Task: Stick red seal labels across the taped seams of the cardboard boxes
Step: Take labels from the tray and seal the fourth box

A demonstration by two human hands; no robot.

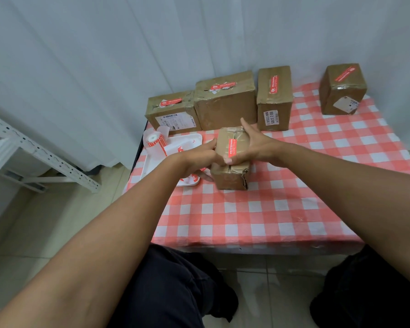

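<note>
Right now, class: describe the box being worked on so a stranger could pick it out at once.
Start at the red-checked tablecloth, then look in front of the row of boxes along the curtain. The small cardboard box stands alone beside the white tray, the only box with hands on it: left hand, right hand.

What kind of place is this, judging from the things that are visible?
Probably a small, improvised parcel-packing corner, not a real warehouse. Taped cardboard boxes with shipping labels stand on a table with a red checked cloth, a roll of red seal labels lies beside a white tray, and a metal shelf frame stands nearby.
</note>
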